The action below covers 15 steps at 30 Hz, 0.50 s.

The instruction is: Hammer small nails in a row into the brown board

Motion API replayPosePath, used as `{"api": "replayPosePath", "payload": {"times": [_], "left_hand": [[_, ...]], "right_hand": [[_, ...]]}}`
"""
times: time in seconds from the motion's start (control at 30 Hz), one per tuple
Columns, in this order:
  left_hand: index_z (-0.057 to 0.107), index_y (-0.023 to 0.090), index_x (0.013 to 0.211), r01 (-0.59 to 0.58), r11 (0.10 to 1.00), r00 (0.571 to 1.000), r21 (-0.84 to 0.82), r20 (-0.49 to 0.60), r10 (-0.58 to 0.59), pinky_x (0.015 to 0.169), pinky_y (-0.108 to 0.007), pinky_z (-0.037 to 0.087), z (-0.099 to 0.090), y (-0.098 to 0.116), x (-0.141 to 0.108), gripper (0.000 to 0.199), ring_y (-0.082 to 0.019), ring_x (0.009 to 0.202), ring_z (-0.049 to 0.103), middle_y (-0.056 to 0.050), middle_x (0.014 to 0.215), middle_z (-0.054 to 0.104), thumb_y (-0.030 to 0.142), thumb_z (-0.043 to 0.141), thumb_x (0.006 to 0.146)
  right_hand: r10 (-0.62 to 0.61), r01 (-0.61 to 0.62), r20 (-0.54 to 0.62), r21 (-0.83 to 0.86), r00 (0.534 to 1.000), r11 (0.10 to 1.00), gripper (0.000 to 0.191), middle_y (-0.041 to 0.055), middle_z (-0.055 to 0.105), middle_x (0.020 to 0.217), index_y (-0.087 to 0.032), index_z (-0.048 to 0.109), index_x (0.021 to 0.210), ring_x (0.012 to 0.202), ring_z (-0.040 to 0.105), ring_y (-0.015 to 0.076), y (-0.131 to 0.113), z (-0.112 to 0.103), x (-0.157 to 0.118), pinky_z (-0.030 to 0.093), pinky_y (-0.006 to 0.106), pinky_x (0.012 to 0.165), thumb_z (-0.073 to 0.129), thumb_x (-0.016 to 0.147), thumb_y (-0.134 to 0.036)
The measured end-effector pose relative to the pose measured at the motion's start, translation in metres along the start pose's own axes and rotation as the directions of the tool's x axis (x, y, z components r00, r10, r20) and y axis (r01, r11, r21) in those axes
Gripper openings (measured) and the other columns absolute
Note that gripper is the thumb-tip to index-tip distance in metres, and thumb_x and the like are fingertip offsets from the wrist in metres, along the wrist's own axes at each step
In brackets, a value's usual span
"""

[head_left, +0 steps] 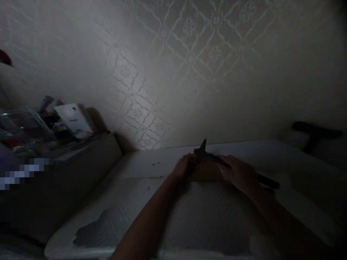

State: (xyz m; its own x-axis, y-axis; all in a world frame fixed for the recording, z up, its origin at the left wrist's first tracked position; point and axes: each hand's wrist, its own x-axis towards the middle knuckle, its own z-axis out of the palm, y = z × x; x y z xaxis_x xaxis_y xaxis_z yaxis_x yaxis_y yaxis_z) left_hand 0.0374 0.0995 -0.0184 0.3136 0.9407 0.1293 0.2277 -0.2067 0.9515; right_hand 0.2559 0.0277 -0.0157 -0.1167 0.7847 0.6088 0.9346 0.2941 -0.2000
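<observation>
My right hand [238,172] is wrapped round the handle of a dark hammer [201,151]. The hammer's head points up and to the left, and the handle's end sticks out behind my hand. Beside the head is my left hand [186,164], its fingers drawn together; anything between them is too dark and small to make out. Below and between both hands lies a brown board, perhaps wooden [206,172], partly covered by them.
The pale tabletop [130,168] meets a patterned wall [189,72]. Small dark bits [156,163] lie left of my hands. Further left, a cabinet [81,180] carries a white box [73,117] and a clear container [25,124]. A dark T-shaped object [316,130] stands at the right.
</observation>
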Motion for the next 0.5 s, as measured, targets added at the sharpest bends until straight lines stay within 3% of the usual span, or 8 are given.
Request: {"api": "replayPosePath", "payload": {"times": [0.13,0.27,0.4,0.5], "left_hand": [[0.067,0.013,0.094,0.039,0.998,0.997,0.043,-0.072,-0.036,0.093,-0.036,0.042,-0.006,-0.002,0.000,0.049,-0.023,0.095,0.061,-0.011,0.095,0.070,0.048,0.032,0.091],[0.067,0.015,0.098,0.035,0.970,0.993,0.239,-0.118,-0.007,0.095,-0.035,0.040,-0.019,0.002,-0.005,0.033,-0.025,0.103,0.058,-0.011,0.103,0.069,0.036,0.046,0.085],[0.068,0.019,0.098,-0.082,0.914,0.997,0.397,0.018,0.081,0.098,-0.036,0.038,-0.028,0.005,-0.010,0.027,-0.028,0.109,0.055,-0.010,0.108,0.068,0.024,0.054,0.075],[0.065,0.020,0.105,-0.105,0.804,0.991,0.585,0.128,0.037,0.098,-0.038,0.038,-0.030,0.006,-0.011,0.033,-0.029,0.110,0.055,-0.011,0.114,0.065,0.018,0.052,0.075]], "right_hand": [[0.009,-0.009,0.025,-0.020,1.000,1.000,0.032,0.0021,0.069,0.098,-0.028,0.060,0.117,0.082,0.065,0.0185,0.000,0.001,0.000,0.045,0.027,0.062,0.045,0.090,-0.032],[0.021,-0.021,-0.009,-0.001,1.000,1.000,0.032,0.0017,0.069,0.101,-0.029,0.059,0.119,0.084,0.065,0.0182,0.002,0.002,0.000,0.045,0.027,0.064,0.045,0.090,-0.032],[0.002,-0.002,0.022,-0.005,1.000,1.000,0.032,0.0018,0.069,0.100,-0.029,0.061,0.117,0.084,0.065,0.0182,0.001,0.002,0.000,0.046,0.027,0.065,0.047,0.089,-0.031],[-0.001,0.001,0.009,-0.006,1.000,1.000,0.033,0.0022,0.069,0.102,-0.028,0.060,0.119,0.084,0.065,0.0186,0.000,0.001,-0.001,0.047,0.028,0.065,0.046,0.089,-0.030]]}}
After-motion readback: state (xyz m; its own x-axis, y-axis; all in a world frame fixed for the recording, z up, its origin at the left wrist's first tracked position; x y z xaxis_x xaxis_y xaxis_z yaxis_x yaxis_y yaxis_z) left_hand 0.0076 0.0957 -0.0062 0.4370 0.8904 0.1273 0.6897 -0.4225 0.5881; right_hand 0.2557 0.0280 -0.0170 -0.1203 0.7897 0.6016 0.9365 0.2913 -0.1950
